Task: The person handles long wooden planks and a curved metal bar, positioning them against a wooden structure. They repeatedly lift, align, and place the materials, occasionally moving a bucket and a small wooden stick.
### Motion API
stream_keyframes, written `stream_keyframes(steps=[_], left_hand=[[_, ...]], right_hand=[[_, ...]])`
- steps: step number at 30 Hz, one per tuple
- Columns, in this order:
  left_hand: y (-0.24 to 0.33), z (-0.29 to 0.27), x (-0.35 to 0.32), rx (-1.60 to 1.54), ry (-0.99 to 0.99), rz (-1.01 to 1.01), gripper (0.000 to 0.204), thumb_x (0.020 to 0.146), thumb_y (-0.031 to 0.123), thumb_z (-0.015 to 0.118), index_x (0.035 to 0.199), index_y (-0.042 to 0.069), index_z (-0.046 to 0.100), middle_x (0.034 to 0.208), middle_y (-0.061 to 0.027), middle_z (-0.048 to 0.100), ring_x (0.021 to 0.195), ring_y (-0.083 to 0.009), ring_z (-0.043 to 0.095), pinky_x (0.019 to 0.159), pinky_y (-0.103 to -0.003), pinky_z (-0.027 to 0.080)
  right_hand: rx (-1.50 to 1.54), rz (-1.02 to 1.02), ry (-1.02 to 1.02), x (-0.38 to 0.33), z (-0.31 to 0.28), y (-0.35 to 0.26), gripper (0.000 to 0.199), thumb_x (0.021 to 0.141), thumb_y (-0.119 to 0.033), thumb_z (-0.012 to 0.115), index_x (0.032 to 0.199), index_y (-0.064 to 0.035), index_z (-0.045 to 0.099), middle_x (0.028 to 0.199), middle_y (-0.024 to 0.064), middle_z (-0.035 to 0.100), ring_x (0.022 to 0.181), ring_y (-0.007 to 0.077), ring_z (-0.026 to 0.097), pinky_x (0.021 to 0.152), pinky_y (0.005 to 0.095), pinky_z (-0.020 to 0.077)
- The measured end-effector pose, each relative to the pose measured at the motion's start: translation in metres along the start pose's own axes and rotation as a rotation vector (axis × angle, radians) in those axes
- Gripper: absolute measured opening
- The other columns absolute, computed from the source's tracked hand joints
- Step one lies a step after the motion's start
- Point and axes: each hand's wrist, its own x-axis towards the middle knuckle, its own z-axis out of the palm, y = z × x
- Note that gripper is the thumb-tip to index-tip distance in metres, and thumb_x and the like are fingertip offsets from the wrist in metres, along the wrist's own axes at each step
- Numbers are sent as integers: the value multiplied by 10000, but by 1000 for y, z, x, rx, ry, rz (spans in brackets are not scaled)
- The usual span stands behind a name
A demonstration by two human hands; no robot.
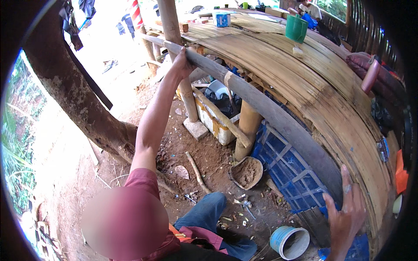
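Dark grey bamboo is running from the upper left of the frame toward the lower right, where a worker is crouching beside a slatted platform [278, 65]. At upper centre, the left hand [182, 65] is gripping the long pole [267, 104] near its thinner far end, the arm stretching out nearly straight. At lower right, the right hand [350, 211] is hanging open near the thicker end, fingers spreading; whether a fingertip is touching the wood, the view is not telling.

Whether the pole is fixed to the platform's edge is also unclear. If it is lying loose, one hand alone could be giving it too little support: the heavier near end could roll or drop onto the blue strip-woven panel [289, 163] leaning below, or tip the white bucket [278, 237] at the bottom of the frame. A hard jolt to the slats could be toppling the green container [295, 28] at upper right. Sliding the palm along rough bamboo could be risking splinters.
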Motion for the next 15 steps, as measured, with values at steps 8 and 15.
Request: stream_keyframes(steps=[8,15], left_hand=[[2,7,-7,-59,13,13,449,950,437,337,1148,44,426,993,-94,536,887,-243,553,856,-440,479],[-2,0,7,-58,-15,-6,543,950,461,304,1241,4,340,1145,-158,482,1015,-279,524,916,-449,446]], right_hand=[[-13,-88,223,35,11,-25,612,747,-308,650,1309,-172,451,1022,108,544,935,278,541,801,400,434],[-64,-229,83,98,48,-86,626,776,-283,640,1345,-316,382,966,88,563,866,246,589,714,397,464]])
